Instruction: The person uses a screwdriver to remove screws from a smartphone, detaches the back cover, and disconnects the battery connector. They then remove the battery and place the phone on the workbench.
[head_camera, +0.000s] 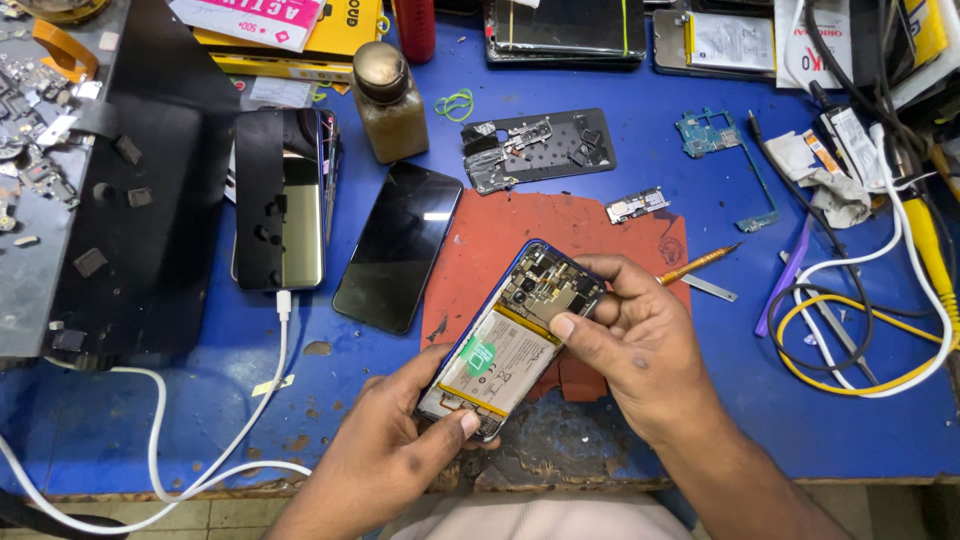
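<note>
An opened phone (515, 335) with its back cover off shows a white battery, a green sticker and circuit parts near its top. My left hand (385, 450) grips its lower end, thumb pressed on the bottom edge. My right hand (645, 350) holds its upper right side, thumb resting on the battery's edge and fingers curled behind the top. The phone is tilted, raised above a worn red mat (480, 250) on the blue table (120, 420).
A dark phone screen (398, 245) and a phone on a white charging cable (280, 200) lie at left. A brown bottle (388, 100), a black parts tray (540, 148), circuit boards (708, 132), an orange tool (697, 264), purple pry tool (785, 275) and tangled cables (870, 330) surround the mat.
</note>
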